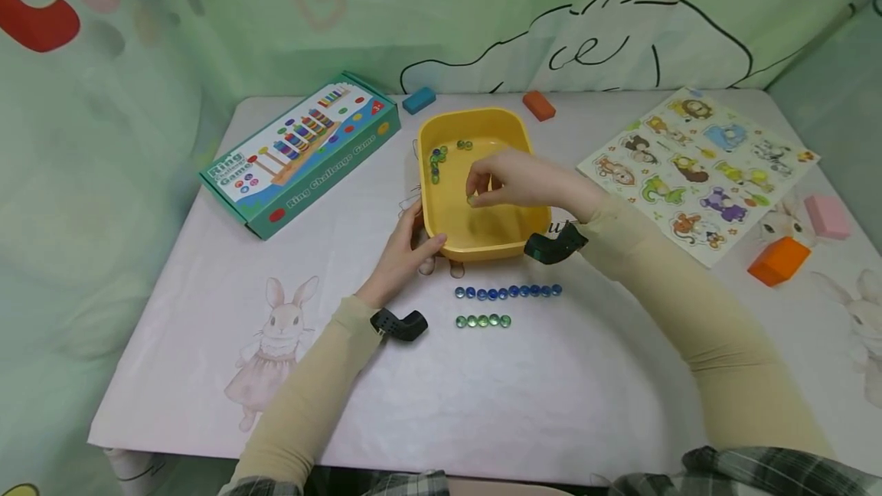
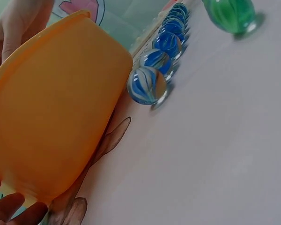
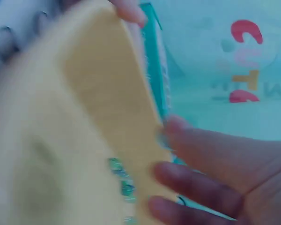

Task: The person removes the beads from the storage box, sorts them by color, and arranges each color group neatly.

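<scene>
The head view looks forward and down from above the near edge of the table [image 1: 207, 373], taking in its whole top and the curtain beyond. The left wrist view sits low, almost on the tabletop, very near the yellow tub [image 2: 51, 112] and looking along the row of blue marbles [image 2: 154, 61]. The right wrist view is blurred, close over the tub's inside, facing left. All three share the tub.
</scene>
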A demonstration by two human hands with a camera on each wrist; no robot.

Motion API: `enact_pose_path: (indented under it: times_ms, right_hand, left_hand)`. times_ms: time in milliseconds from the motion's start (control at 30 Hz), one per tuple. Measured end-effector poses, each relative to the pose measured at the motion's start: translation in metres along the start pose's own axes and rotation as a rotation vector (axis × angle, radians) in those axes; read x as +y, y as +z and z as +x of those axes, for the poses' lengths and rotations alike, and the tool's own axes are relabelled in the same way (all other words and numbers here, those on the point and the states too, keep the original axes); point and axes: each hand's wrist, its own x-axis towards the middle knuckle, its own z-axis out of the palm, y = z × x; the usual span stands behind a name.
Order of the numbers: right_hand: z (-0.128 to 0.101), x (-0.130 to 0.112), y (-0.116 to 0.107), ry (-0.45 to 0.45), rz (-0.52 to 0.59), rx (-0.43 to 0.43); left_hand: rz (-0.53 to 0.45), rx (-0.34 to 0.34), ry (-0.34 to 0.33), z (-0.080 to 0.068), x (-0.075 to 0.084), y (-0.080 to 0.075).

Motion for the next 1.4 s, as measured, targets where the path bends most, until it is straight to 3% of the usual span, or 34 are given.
enact_pose_path:
  times_ms: [100,367,600,733,833,1067,1400]
  right_hand:
    - [-0.010,0.003,0.007,-0.005,0.013,0.077]
    - [-0.041,0.011,0.023,-0.035,0.101,0.201]
    - [-0.072,0.013,0.036,-0.124,0.118,0.324]
    - [-0.090,0.015,0.047,-0.182,0.118,0.393]
    - [-0.104,0.019,0.056,-0.196,0.147,0.393]
    - [-0.129,0.025,0.081,-0.175,0.266,0.300]
    - [-0.135,0.021,0.121,-0.134,0.358,0.253]
  left_hand:
    - [0.008,-0.001,0.003,-0.006,0.011,0.000]
    - [0.020,0.002,0.000,-0.007,0.014,0.000]
    - [0.005,0.032,0.035,0.007,-0.022,0.001]
    - [0.011,0.037,0.032,0.006,-0.022,0.001]
    - [0.018,0.040,0.029,0.006,-0.022,0.002]
    - [0.007,0.034,0.043,0.008,-0.025,0.004]
    - [-0.004,0.028,0.047,0.008,-0.022,0.003]
